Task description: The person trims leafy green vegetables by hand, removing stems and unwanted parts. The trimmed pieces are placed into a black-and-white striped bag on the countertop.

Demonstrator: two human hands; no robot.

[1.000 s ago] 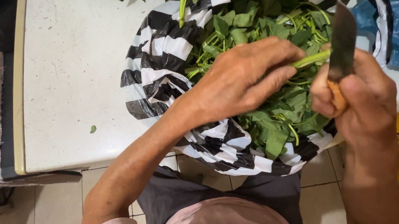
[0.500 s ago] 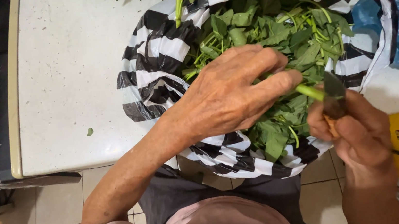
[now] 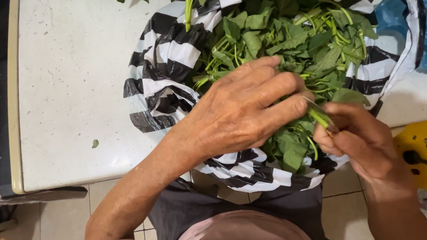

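Hands (image 3: 245, 112) over bag (image 3: 167, 63) at table edge (image 3: 61, 186)

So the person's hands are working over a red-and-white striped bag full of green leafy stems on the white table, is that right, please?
Not quite: the bag is black-and-white striped, not red-and-white, as the head view shows. The rest holds: the left hand and right hand work over its green leafy stems on the white table.
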